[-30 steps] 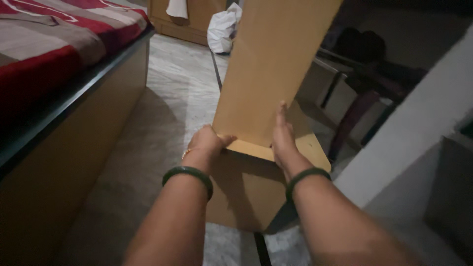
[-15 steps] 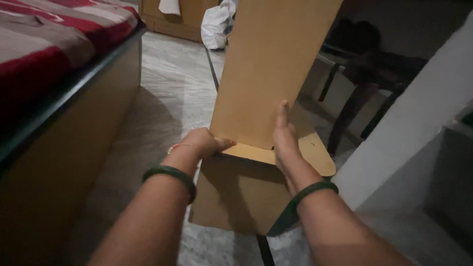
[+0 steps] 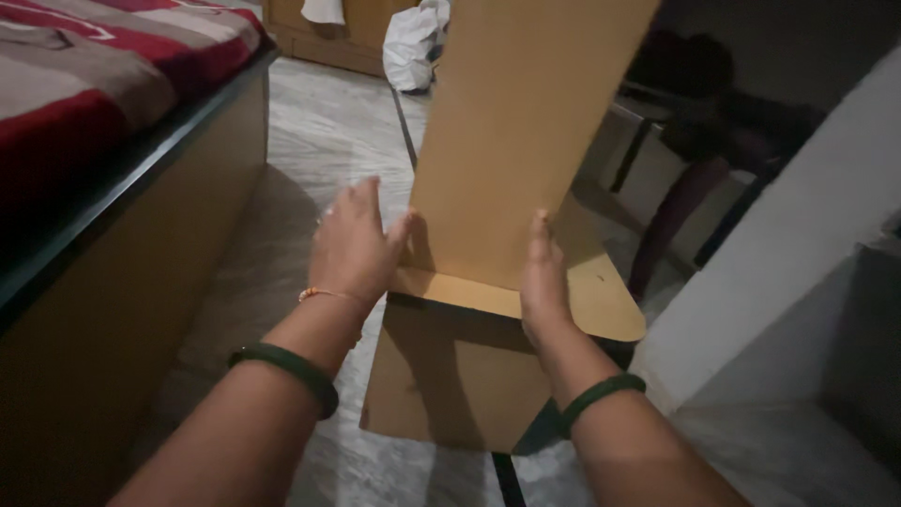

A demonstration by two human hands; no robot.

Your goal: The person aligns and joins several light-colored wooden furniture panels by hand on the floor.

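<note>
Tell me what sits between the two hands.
In the head view, the upright tan board stands between the left hand and the right hand, both pressed against its lower edges.

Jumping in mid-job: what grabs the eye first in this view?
A tall tan wooden board stands tilted at centre on a lower wooden piece, the left hand and right hand flanking its bottom edge. A bed with a red striped cover fills the left, and a white bag lies on the floor behind.
</note>
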